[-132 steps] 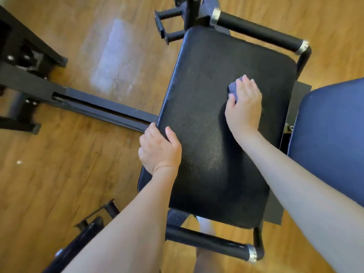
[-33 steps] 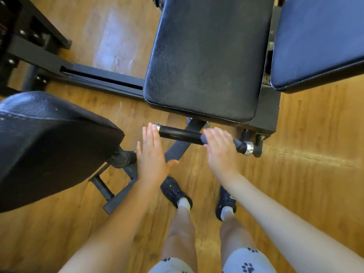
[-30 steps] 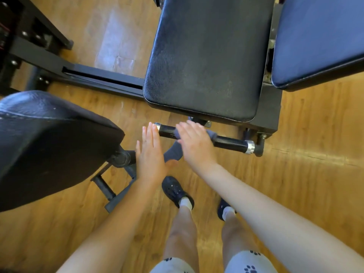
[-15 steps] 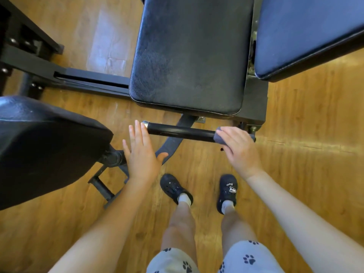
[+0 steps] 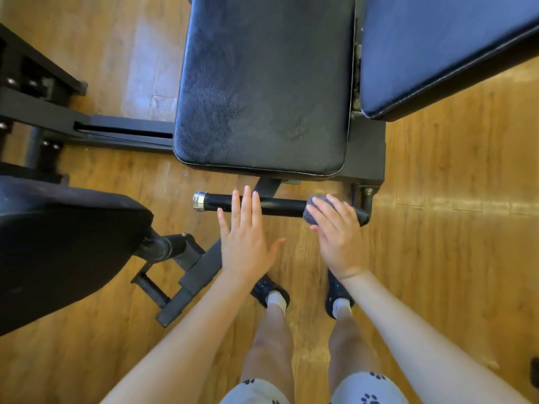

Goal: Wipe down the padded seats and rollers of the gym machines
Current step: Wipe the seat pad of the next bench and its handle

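Note:
A black padded seat [image 5: 262, 83] fills the upper middle, with a blue padded backrest [image 5: 443, 45] to its right. Below the seat runs a black foam roller bar [image 5: 277, 205] with a chrome end cap at its left. My right hand [image 5: 338, 237] presses a grey-blue cloth [image 5: 313, 212] around the right end of the roller. Flat, with its fingers spread, my left hand [image 5: 248, 237] holds nothing; its fingertips overlap the roller's left part.
Another black padded seat [image 5: 64, 246] on a black frame sits at the left, its bracket [image 5: 175, 269] reaching toward my feet. Black machine rails [image 5: 43, 112] cross the upper left. Wooden floor [image 5: 455, 228] lies open to the right.
Earlier my right hand wiped the seat top. In the last second it slid the cloth left and back right along the roller. My left hand drifted right toward the bar.

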{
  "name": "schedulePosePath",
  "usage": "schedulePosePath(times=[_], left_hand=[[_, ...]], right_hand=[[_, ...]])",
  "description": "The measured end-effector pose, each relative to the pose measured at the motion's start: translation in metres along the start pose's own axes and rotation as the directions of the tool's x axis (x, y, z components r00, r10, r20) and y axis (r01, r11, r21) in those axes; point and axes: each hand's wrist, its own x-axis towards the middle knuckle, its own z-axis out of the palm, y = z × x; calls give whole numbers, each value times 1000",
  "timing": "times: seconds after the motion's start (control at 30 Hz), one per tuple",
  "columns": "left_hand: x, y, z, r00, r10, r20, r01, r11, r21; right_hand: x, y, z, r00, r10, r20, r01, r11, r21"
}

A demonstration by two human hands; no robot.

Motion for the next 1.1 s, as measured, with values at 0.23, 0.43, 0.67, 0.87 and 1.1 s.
schedulePosePath(times=[0.23, 0.43, 0.67, 0.87, 1.1], left_hand=[[-2, -12, -3, 998, 26, -54, -27, 1000, -4], [42, -25, -29, 972, -33, -231, 0, 990, -144], [156, -22, -79, 960, -90, -263, 64, 992, -108], [253, -22, -109, 967, -142, -212, 132, 989, -59], [326, -20, -110, 959, -196, -204, 195, 981, -22]], right_hand=[[54, -16, -16, 990, 92, -104, -66, 972, 224], [154, -12, -14, 974, 157, -162, -100, 944, 316], [177, 1, 23, 993, 88, 80, -88, 996, -3], [237, 22, 33, 997, 68, 36, -69, 997, 35], [361, 64, 50, 949, 315, -26, -297, 918, 264]])
